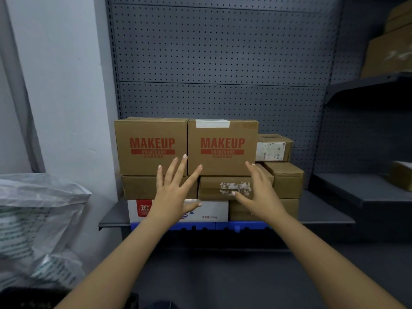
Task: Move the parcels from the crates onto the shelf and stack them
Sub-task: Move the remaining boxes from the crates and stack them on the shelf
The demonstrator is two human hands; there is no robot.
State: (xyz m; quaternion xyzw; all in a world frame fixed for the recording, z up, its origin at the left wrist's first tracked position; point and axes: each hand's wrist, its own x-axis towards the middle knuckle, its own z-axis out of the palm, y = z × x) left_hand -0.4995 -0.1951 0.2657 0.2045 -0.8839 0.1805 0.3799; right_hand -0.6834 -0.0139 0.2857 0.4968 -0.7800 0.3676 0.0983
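Note:
Two brown cartons printed MAKEUP stand side by side on top of the stack, the left carton [151, 146] and the right carton [223, 147]. Flatter brown parcels [138, 187] lie under them, and a white box with a red logo [207, 211] sits at the bottom on the grey shelf [323, 210]. A small labelled parcel [273, 149] rests on brown boxes [287, 179] at the right. My left hand [174, 192] is open with spread fingers just in front of the seam between the two cartons. My right hand [260, 192] is open before the right carton's lower corner.
A grey pegboard back panel [223, 63] rises behind the stack. A blue crate rim [234, 226] shows under the shelf edge. White plastic sacks [33, 219] lie at the left by the wall. Further shelves with brown boxes [388, 56] stand at the right.

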